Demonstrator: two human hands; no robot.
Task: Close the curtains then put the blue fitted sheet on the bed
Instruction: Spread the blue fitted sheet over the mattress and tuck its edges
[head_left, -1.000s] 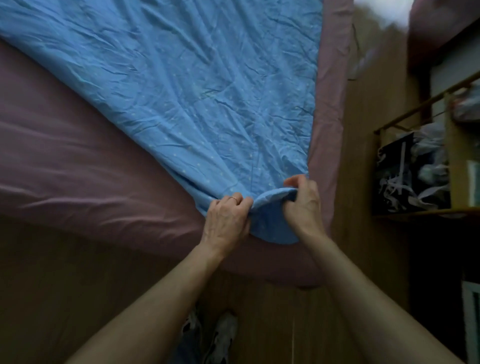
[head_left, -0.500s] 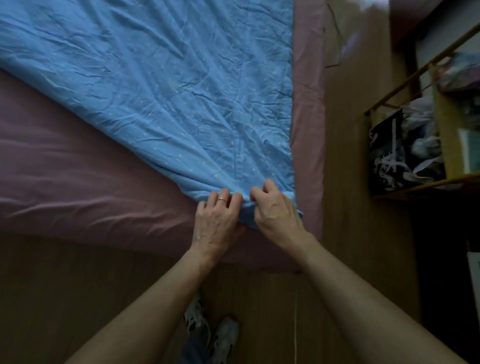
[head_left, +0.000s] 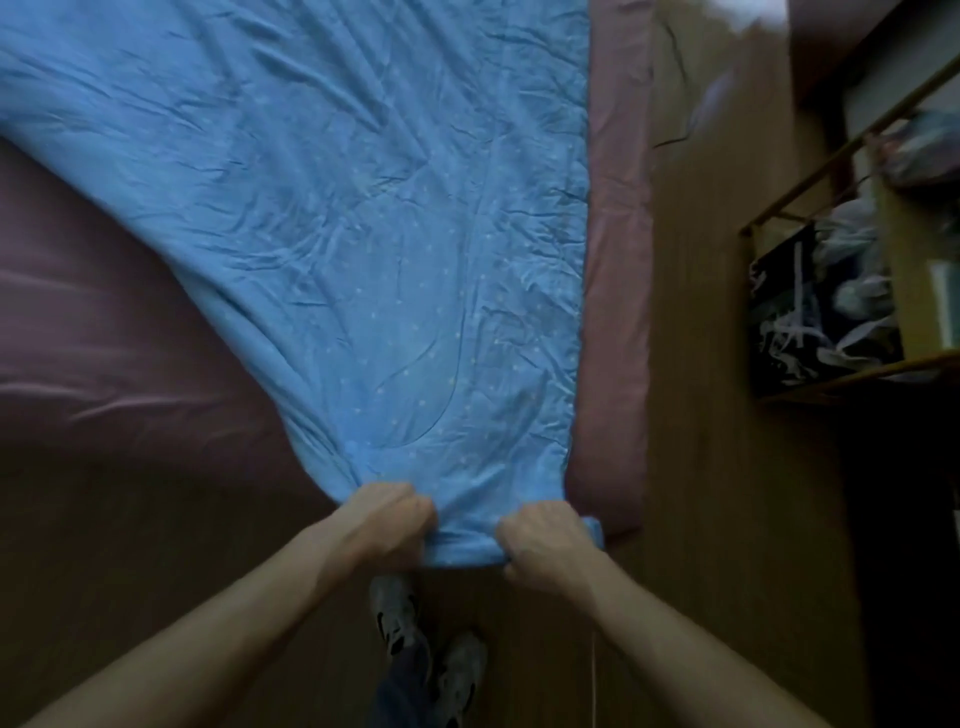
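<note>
Filling the upper and left parts of the frame, the bed shows its mauve cover over a wide area. The blue fitted sheet lies crumpled across it from the upper left down to the lower centre, where it narrows to a gathered end hanging over the bed's near edge.

The curtains are out of view. The dim room would fit them being closed, but that cannot be confirmed.

The sheet step looks only partly done. A mauve strip stays bare along the sheet's right side, the bed's lower right corner is uncovered, and the whole left-centre of the mattress is exposed. No corner can be seen tucked under. What seems left is to hook this end round the near corner, then fit the others and smooth the creases.

The left hand and right hand, side by side at lower centre, each have fingers clenched round the sheet's hem, with a short span of cloth between them.

At the right edge of the frame a wooden shelf unit stands on the floor. On it sits a dark bag with white markings, with pale crumpled plastic bundles above and beside it. What lies inside them is too blurred to tell.
</note>
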